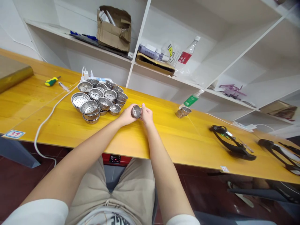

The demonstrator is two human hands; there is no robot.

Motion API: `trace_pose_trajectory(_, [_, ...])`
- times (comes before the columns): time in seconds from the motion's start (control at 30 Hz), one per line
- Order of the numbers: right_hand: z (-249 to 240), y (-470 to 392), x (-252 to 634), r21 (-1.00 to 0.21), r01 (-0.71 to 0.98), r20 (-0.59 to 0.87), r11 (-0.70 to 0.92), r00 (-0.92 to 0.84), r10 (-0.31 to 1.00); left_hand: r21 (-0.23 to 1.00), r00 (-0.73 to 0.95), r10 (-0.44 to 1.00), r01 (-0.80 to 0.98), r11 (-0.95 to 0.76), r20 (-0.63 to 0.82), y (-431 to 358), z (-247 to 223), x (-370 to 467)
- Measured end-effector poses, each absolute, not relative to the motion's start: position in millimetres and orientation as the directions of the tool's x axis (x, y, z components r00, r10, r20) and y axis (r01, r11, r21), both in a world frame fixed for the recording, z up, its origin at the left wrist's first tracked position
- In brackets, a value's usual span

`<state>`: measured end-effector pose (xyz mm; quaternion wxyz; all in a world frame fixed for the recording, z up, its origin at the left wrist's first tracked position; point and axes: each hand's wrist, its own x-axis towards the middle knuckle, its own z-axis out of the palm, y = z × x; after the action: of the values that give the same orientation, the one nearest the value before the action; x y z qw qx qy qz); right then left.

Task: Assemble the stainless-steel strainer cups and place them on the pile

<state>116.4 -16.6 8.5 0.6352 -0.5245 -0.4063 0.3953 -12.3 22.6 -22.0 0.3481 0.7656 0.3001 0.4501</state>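
Fingers on metal cup, tabletop between it and front edge.

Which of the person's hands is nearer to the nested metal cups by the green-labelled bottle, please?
Right: the right hand is apart, left of the nested metal cups; the left hand, holding another metal cup, is farther left.

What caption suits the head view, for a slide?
Left hand holding a small metal cup, right hand close beside it, at a yellow table with clustered perforated cups.
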Motion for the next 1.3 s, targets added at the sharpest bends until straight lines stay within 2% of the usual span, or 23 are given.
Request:
trace_pose_trajectory(0.2, [10, -17, 119, -0.99, -0.055, 0.099, 0.127, 0.365, 0.926, 0.968, 0.481, 0.841, -0.167, -0.189, 0.248, 18, -16, -15])
trace_pose_trajectory(0.33, [12, -20, 118, -0.995, -0.027, 0.083, 0.098, 0.336, 0.938, 0.938, 0.547, 0.834, -0.32, 0.131, 0.07, 16, -10, -15])
trace_pose_trajectory(0.43, [12, -20, 115, -0.997, 0.027, 0.079, 0.075, 0.308, 0.948, 0.898, 0.559, 0.829, -0.36, 0.254, -0.01, 19, -8, -13])
trace_pose_trajectory(0.7, [5, -15, 114, -0.992, 0.1, 0.101, 0.074, 0.29, 0.952, 0.906, 0.598, 0.801, -0.327, 0.269, -0.022, 22, -8, -11])
trace_pose_trajectory(0.9, [-2, -9, 115, -0.988, 0.147, 0.089, 0.046, 0.306, 0.948, 0.911, 0.549, 0.835, -0.324, 0.254, -0.038, 22, -9, -9])
trace_pose_trajectory(1.3, [-1, -10, 113, -0.984, 0.175, 0.084, 0.03, 0.311, 0.947, 0.906, 0.587, 0.809, -0.326, 0.27, -0.031, 25, -11, -10])
